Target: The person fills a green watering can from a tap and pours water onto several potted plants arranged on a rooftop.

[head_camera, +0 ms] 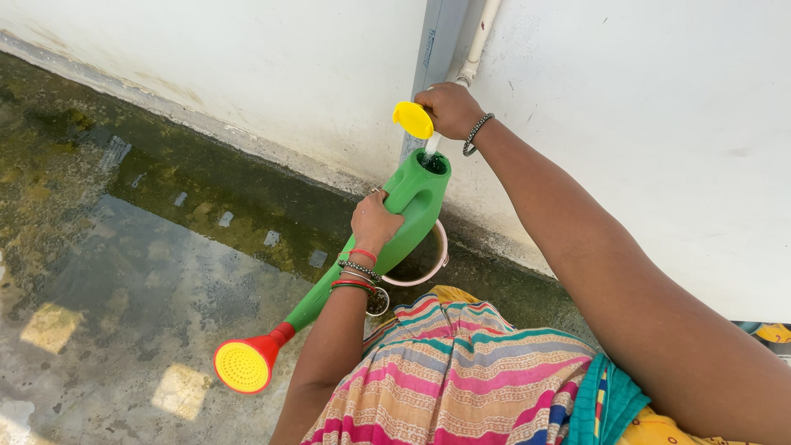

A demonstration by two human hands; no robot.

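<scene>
I see both arms bare, no sleeves reaching the forearms. My left hand (375,221) has a stack at the wrist: a red band, a dark beaded bracelet, thin red and green bangles; my right hand (449,110) has one dark beaded bracelet. Below, draped cloth striped pink, peach, teal and grey, with a teal edge and yellow fabric beside it.

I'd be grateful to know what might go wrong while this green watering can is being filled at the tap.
The watering can might overflow, since its opening sits right under the stream. The floor is already wet and greenish, so slipping seems possible. The left hand alone holds the can while the right hand is at the tap; it may tip as it grows heavier.
</scene>
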